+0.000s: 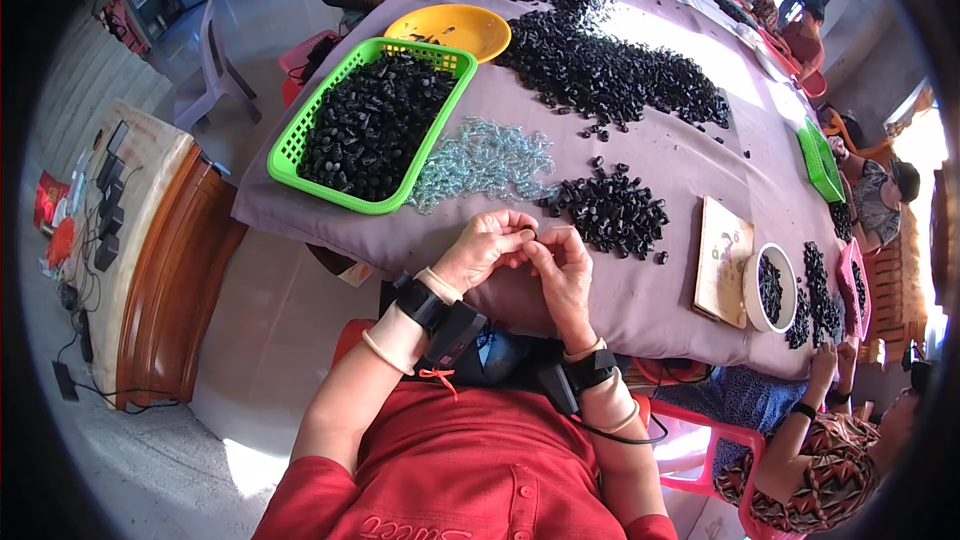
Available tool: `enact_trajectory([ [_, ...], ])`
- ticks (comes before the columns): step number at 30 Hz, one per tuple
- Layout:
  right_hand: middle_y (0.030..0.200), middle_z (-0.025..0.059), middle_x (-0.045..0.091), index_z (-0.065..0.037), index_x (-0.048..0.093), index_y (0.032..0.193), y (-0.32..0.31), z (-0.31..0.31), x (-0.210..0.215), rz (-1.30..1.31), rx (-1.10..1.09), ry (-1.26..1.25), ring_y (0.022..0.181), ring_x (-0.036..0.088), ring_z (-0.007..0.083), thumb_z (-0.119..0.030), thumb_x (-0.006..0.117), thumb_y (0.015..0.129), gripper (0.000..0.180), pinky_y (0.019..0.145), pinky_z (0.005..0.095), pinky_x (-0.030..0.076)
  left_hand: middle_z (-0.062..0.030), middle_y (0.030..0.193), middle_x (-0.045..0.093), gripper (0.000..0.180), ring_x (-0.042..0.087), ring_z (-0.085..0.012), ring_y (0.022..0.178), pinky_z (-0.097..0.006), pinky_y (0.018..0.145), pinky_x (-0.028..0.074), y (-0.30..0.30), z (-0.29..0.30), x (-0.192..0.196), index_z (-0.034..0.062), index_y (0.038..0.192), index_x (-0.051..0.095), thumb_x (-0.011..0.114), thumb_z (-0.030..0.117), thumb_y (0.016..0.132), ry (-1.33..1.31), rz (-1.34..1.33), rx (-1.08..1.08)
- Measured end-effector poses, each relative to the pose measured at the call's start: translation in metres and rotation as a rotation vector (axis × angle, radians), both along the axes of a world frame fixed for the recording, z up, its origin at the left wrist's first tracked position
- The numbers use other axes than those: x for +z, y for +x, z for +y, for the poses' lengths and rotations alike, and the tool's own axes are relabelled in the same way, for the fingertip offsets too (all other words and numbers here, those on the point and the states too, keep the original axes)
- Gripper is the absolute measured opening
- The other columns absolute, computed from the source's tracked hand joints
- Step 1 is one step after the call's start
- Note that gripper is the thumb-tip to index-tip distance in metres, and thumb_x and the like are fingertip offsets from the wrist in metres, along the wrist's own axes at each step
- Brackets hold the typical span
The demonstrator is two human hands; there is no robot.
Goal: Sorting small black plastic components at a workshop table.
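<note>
My left hand [485, 248] is closed in a pinch, with a small black cap [530, 234] between thumb and fingertips. Meeting it fingertip to fingertip, my right hand [563, 270] is pinched too; whatever is in its fingers is hidden. Both hands are over the near edge of the cloth-covered table [690, 165]. Just beyond them lies a loose pile of small clear bluish pieces [485, 160]. A small heap of black caps [612, 210] sits to its right. On the left stands a bright green basket [283, 155] filled with similar black caps.
A yellow bowl [480, 30] stands behind the basket, beside a large spread of black caps [640, 75]. Rightward are a notebook [722, 260] and a white bowl [750, 290] of black pieces. Other people sit around the table, one close by on a pink chair [700, 480].
</note>
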State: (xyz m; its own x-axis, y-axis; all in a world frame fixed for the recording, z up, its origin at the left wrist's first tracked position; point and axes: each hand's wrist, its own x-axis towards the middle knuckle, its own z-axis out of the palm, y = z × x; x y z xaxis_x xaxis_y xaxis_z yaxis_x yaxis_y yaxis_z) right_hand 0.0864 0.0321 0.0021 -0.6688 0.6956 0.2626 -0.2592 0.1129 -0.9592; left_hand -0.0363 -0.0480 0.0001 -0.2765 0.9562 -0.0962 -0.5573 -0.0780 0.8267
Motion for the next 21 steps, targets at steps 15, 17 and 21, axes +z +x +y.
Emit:
enact_trajectory([
  [15,0.067,0.003,0.059,-0.003,0.051,0.08,0.001,-0.006,0.006,-0.056,-0.084,-0.116,0.051,0.05,0.0046,-0.004,0.062,0.083,0.012,0.044,0.0182,0.041,0.0,0.079,0.061,0.013,0.054,-0.0072,0.063,-0.02,0.062,0.047,0.002,0.001,0.0,0.0055,0.097,0.061,0.058,0.013,0.087,-0.03,-0.074,0.064],
  [17,0.067,0.0029,0.059,-0.003,0.051,0.079,0.002,-0.006,0.008,-0.049,-0.086,-0.1,0.051,0.049,0.0043,-0.004,0.062,0.083,0.012,0.044,0.0179,0.04,-0.0001,0.079,0.061,0.013,0.054,-0.0073,0.064,-0.02,0.062,0.047,0.002,0.001,0.002,0.0056,0.097,0.061,0.058,0.012,0.087,-0.026,-0.07,0.063],
  [21,0.066,0.0013,0.057,-0.004,0.05,0.079,0.003,-0.005,0.01,-0.048,-0.088,-0.083,0.051,0.047,0.0033,-0.005,0.063,0.082,0.014,0.044,0.0172,0.038,-0.0003,0.079,0.061,0.013,0.055,-0.0075,0.064,-0.02,0.061,0.046,0.001,0.001,0.005,0.0056,0.098,0.059,0.058,0.013,0.087,-0.073,-0.051,0.026],
])
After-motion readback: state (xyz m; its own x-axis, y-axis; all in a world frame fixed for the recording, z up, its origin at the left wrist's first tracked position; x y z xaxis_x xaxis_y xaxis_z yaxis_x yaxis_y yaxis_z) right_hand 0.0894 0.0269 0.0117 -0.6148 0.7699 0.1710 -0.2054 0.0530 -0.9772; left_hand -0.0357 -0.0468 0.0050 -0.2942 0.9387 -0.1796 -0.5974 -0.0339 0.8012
